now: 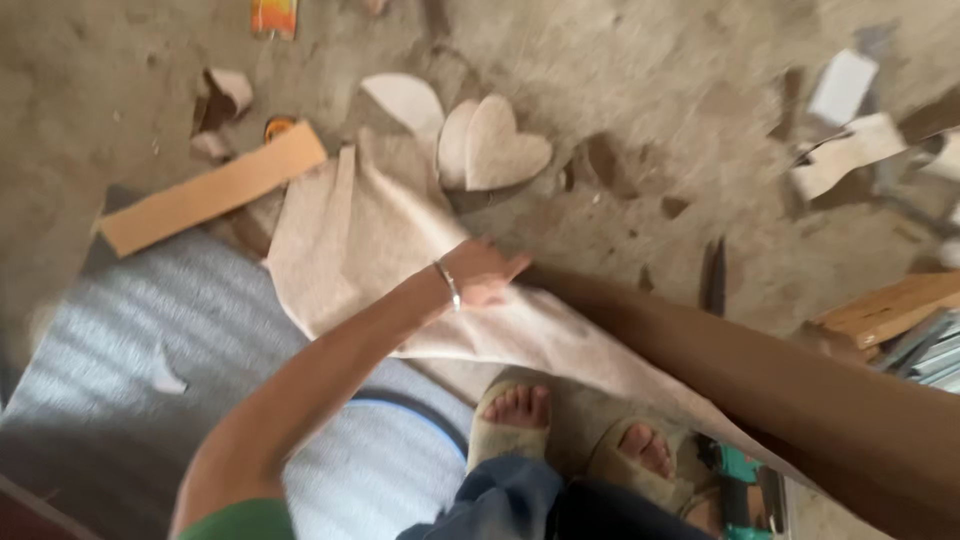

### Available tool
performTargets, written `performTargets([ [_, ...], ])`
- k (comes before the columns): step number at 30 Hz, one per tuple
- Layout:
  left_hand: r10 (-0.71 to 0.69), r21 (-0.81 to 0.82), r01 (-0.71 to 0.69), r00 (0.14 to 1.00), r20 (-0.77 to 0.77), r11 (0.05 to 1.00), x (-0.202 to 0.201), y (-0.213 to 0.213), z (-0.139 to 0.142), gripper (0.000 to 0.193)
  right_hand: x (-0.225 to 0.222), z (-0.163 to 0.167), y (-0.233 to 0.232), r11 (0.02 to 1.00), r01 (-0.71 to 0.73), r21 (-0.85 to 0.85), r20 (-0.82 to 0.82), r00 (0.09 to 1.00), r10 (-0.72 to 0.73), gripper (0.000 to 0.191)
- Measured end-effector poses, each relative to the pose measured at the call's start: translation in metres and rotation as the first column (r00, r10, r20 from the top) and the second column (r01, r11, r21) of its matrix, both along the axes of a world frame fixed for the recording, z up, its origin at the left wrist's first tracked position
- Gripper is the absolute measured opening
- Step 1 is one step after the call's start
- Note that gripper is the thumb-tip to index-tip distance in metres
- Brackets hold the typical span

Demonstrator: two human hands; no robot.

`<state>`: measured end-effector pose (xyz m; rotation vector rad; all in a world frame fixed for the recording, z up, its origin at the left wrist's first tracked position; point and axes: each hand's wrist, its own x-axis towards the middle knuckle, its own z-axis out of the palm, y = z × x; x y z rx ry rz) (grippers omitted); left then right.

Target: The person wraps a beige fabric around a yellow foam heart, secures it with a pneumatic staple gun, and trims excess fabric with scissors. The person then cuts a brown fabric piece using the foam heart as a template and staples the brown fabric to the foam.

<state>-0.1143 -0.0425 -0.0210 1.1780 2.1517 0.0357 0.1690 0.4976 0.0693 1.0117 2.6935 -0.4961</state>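
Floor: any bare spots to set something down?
Bare concrete upper left, above the cardboard strip, and mid-floor between the heart cutouts and the right-edge scraps. Crowded around the fabric sheet under the left hand and by the feet.

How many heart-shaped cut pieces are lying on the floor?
2: one heart-shaped piece beyond the left hand, a second heart-shaped piece partly under it. Others may be hidden beneath the beige sheet.
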Motion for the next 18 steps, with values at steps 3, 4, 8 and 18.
performTargets([
  [3,-0.112,-0.096,0.113,0.994,0.016,0.989,-0.029,-0.026,0.011,0.046,0.008,0.011,0.017,1.000,0.030,0.001,-0.011,0.999,-0.030,0.031],
  [4,-0.116,0.278,0.131,0.991,-0.068,0.952,-0.044,-0.048,0.028,0.051,0.014,0.015,0.021,0.999,0.044,0.001,-0.016,0.999,-0.044,0.032],
  [8,0.113,0.152,-0.056,0.913,-0.393,0.987,-0.105,-0.109,0.151,0.040,0.047,0.024,0.032,0.996,0.089,0.001,-0.037,0.995,-0.089,0.035],
  [18,0.368,0.421,0.031,0.431,-0.824,0.906,-0.032,-0.046,0.313,0.025,0.078,0.051,0.066,0.960,0.278,0.032,-0.130,0.953,-0.272,0.041],
])
